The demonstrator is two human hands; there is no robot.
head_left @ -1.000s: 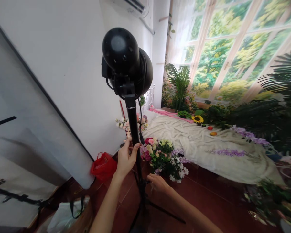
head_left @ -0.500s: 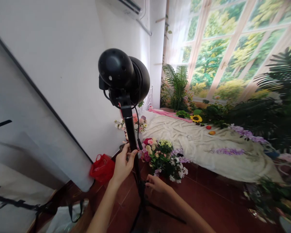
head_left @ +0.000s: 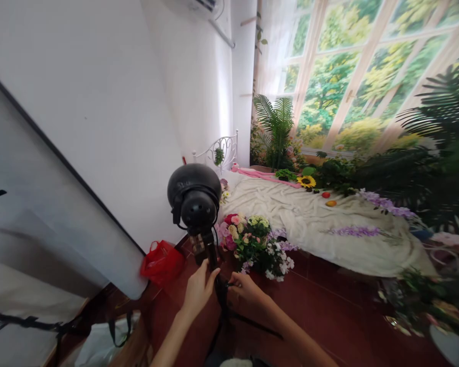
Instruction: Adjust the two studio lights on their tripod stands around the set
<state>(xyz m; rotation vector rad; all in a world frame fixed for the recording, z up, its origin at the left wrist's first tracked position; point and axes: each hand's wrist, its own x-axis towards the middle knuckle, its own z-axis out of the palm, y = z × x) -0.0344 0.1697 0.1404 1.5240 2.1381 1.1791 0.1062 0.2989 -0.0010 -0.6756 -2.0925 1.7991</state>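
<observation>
A black studio lamp (head_left: pixel 194 196) is mounted on top of a black light stand (head_left: pixel 222 300) in front of me. Its cable loops round the lamp housing. My left hand (head_left: pixel 199 285) is wrapped round the stand's pole just below the lamp. Lower and to the right, my right hand (head_left: pixel 245 289) pinches a small dark knob at the pole's joint, mostly hidden by the fingers. The stand's legs spread over the floor below.
A bed with a cream blanket (head_left: pixel 275 204) stands beyond, beside bunches of artificial flowers (head_left: pixel 252 239). A red bag (head_left: pixel 162 262) sits by the wall at left, near a white bag (head_left: pixel 105 341). Palm leaves (head_left: pixel 436 122) fill the right side.
The lamp has dropped a long way toward my hands, and the pole showing above my left hand is much shorter. My left hand has moved down; my right stays at the joint.
</observation>
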